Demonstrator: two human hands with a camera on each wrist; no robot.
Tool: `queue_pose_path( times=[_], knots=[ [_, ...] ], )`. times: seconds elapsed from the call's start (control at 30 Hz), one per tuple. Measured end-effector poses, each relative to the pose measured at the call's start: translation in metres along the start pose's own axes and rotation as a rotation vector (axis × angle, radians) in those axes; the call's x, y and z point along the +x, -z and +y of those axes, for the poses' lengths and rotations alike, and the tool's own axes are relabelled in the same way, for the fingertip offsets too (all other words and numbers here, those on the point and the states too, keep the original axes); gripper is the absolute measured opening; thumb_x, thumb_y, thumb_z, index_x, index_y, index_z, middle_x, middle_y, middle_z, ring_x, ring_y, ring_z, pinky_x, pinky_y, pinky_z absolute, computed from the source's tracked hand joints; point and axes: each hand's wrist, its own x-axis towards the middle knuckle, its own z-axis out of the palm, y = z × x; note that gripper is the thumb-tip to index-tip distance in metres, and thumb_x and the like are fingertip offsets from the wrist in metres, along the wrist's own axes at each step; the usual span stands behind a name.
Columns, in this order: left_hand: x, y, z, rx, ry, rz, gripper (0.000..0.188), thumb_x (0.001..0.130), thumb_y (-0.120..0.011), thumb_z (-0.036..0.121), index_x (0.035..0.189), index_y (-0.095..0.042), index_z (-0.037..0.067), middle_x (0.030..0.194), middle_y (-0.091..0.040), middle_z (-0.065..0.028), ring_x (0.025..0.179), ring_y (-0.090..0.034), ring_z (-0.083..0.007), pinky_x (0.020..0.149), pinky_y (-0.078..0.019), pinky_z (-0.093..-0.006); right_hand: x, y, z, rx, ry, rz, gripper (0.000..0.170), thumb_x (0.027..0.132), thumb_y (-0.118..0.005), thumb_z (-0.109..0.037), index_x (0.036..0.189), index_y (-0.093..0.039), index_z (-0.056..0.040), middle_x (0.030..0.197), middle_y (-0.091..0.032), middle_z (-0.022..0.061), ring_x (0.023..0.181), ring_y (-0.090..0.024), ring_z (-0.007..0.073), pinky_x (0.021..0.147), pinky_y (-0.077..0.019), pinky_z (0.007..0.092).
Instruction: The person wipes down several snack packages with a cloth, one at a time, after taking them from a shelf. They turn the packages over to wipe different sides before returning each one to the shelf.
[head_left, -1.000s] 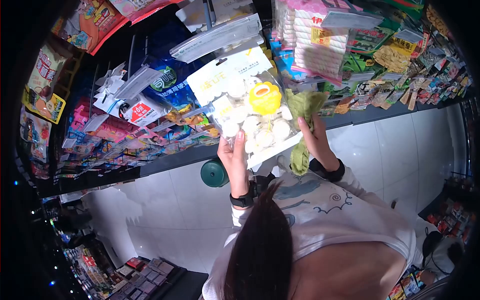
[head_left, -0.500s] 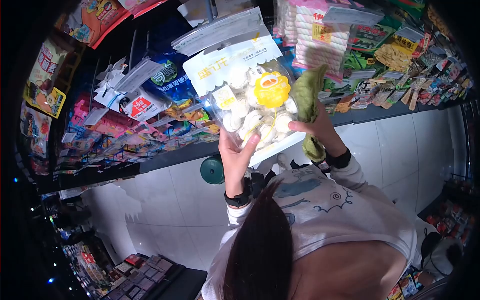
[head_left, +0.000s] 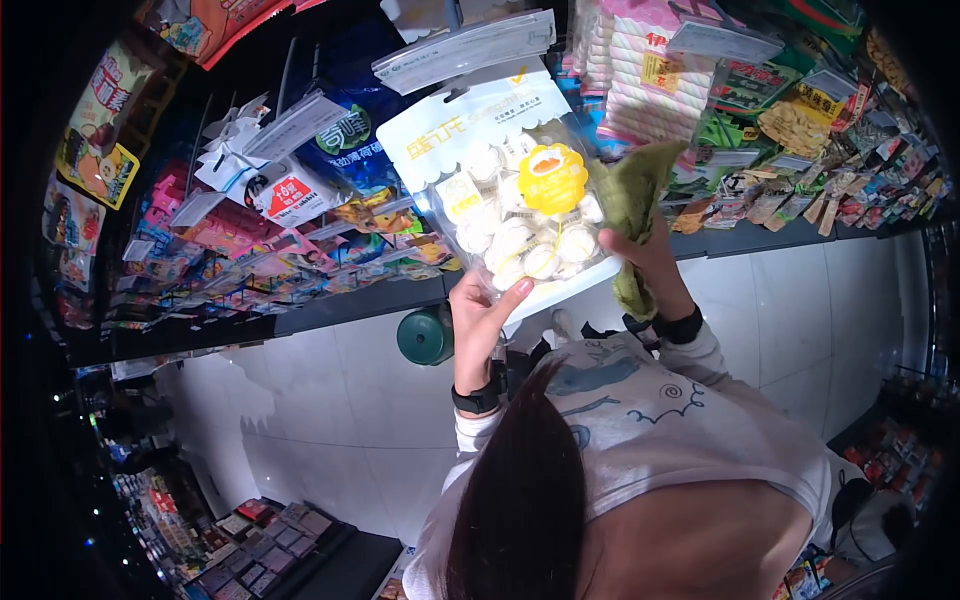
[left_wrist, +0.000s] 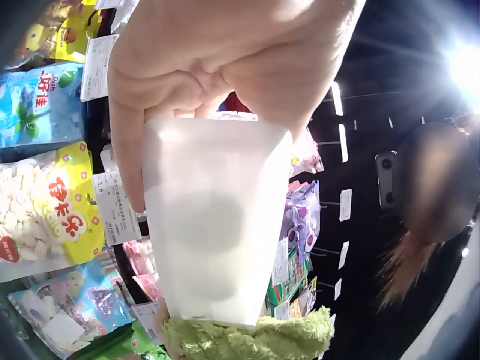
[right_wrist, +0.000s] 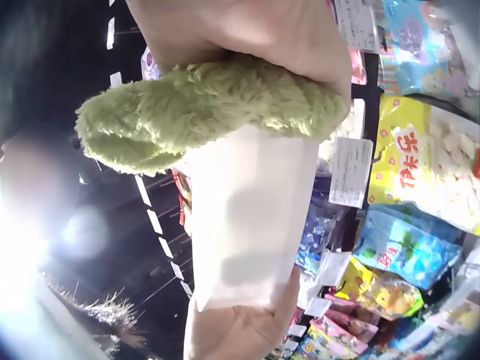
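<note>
A clear-fronted bag of white round sweets (head_left: 520, 215) with a yellow label is held up before the shelf. My left hand (head_left: 480, 325) grips its lower left corner, thumb on the front. At the lower right, my right hand (head_left: 650, 265) holds the bag's edge together with a green fuzzy cloth (head_left: 640, 190). Both wrist views show the bag's white bottom (left_wrist: 217, 217) between the hands; in the right wrist view the green cloth (right_wrist: 210, 112) lies pressed under the right palm.
Hanging snack packets fill the shelf behind, including pink-and-white twisted sweets (head_left: 655, 85) and a blue bag (head_left: 345, 130). Price tags (head_left: 465, 50) jut out above. A green round bin (head_left: 425, 336) stands on the tiled floor (head_left: 330, 400). Another display (head_left: 275, 550) is at the lower left.
The bag, first tilted between the hands, now faces the camera more squarely. My right hand has shifted down to its lower right edge, the green cloth moving with it. The view has shifted slightly.
</note>
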Motion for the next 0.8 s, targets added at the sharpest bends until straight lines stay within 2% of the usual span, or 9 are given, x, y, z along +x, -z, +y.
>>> queue_pose_path(
  times=[0.17, 0.27, 0.3, 0.37, 0.53, 0.6, 0.63, 0.7, 0.8],
  knots=[
    [0.000, -0.005, -0.003, 0.072, -0.041, 0.029, 0.032, 0.076, -0.071, 0.003, 0.105, -0.060, -0.006, 0.098, -0.066, -0.0092, 0.086, -0.059, -0.0095, 0.078, -0.0453, -0.0234, 0.006, -0.004, -0.020, 0.237, 0.237, 0.415, 0.038, 0.082, -0.066, -0.008, 0.115, -0.050, 0.0002, 0.104, -0.060, 0.0073, 0.089, -0.059, 0.0135, 0.078, -0.0472, 0.0255],
    [0.001, -0.017, -0.002, 0.168, -0.077, 0.020, 0.029, 0.077, -0.071, 0.004, 0.102, -0.061, -0.006, 0.095, -0.067, -0.0086, 0.084, -0.059, -0.0090, 0.076, -0.0459, -0.0234, 0.002, -0.015, -0.012, -0.122, 0.465, 0.407, 0.031, 0.085, -0.062, -0.007, 0.113, -0.052, 0.0013, 0.109, -0.060, 0.0087, 0.092, -0.060, 0.0138, 0.079, -0.0474, 0.0259],
    [0.001, -0.024, -0.003, 0.203, -0.098, 0.013, 0.028, 0.077, -0.071, 0.005, 0.101, -0.061, -0.006, 0.094, -0.067, -0.0085, 0.083, -0.059, -0.0088, 0.075, -0.0461, -0.0233, -0.002, -0.020, -0.010, -0.264, 0.432, 0.276, 0.031, 0.085, -0.060, -0.007, 0.115, -0.052, -0.0012, 0.114, -0.059, 0.0137, 0.098, -0.058, 0.0208, 0.083, -0.0454, 0.0321],
    [0.001, -0.031, -0.010, 0.303, -0.158, 0.044, 0.027, 0.075, -0.071, 0.004, 0.099, -0.061, -0.004, 0.090, -0.067, -0.0077, 0.081, -0.059, -0.0082, 0.071, -0.0466, -0.0231, 0.002, -0.044, -0.035, -0.921, 0.833, 0.351, 0.040, 0.078, -0.061, -0.006, 0.118, -0.055, -0.0075, 0.119, -0.056, 0.0142, 0.113, -0.052, 0.0271, 0.093, -0.0383, 0.0381],
    [-0.005, -0.014, -0.006, 0.319, -0.159, 0.120, 0.025, 0.074, -0.065, 0.005, 0.097, -0.060, -0.003, 0.081, -0.066, -0.0067, 0.078, -0.060, -0.0090, 0.067, -0.0475, -0.0251, -0.020, -0.059, -0.016, -0.773, 0.978, -0.354, 0.046, 0.068, -0.059, -0.002, 0.111, -0.064, -0.0161, 0.128, -0.053, 0.0059, 0.124, -0.043, 0.0273, 0.097, -0.0348, 0.0395],
    [-0.007, -0.010, 0.000, 0.133, -0.078, 0.165, 0.025, 0.075, -0.065, 0.006, 0.097, -0.059, -0.003, 0.081, -0.067, -0.0074, 0.078, -0.060, -0.0089, 0.067, -0.0478, -0.0258, -0.020, -0.055, -0.014, -0.764, 0.974, -0.466, 0.046, 0.068, -0.057, 0.001, 0.110, -0.064, -0.0171, 0.130, -0.051, 0.0049, 0.125, -0.043, 0.0269, 0.096, -0.0358, 0.0387],
    [-0.008, -0.003, 0.002, 0.442, -0.193, 0.136, 0.025, 0.074, -0.067, 0.008, 0.096, -0.060, -0.002, 0.082, -0.067, -0.0109, 0.077, -0.063, -0.0121, 0.066, -0.0483, -0.0271, -0.018, -0.051, -0.013, -0.758, 0.972, -0.521, 0.046, 0.069, -0.056, 0.003, 0.110, -0.065, -0.0176, 0.131, -0.051, 0.0044, 0.125, -0.042, 0.0267, 0.096, -0.0363, 0.0383],
    [-0.012, -0.005, 0.015, 0.658, -0.209, 0.157, 0.027, 0.073, -0.070, 0.009, 0.095, -0.060, -0.001, 0.083, -0.067, -0.0138, 0.076, -0.066, -0.0178, 0.065, -0.0482, -0.0279, 0.002, -0.035, -0.014, -0.894, 0.868, -0.341, 0.049, 0.072, -0.049, 0.006, 0.115, -0.062, -0.0152, 0.132, -0.049, 0.0075, 0.127, -0.041, 0.0282, 0.099, -0.0350, 0.0353],
    [-0.018, -0.007, 0.020, 0.914, -0.270, 0.114, 0.029, 0.069, -0.074, 0.013, 0.089, -0.059, 0.000, 0.078, -0.062, -0.0174, 0.072, -0.062, -0.0332, 0.061, -0.0473, -0.0341, 0.016, -0.023, -0.022, -0.647, 0.669, -0.010, 0.056, 0.068, -0.041, 0.007, 0.119, -0.057, -0.0069, 0.130, -0.049, 0.0161, 0.121, -0.045, 0.0342, 0.099, -0.0359, 0.0403]
  ],
)
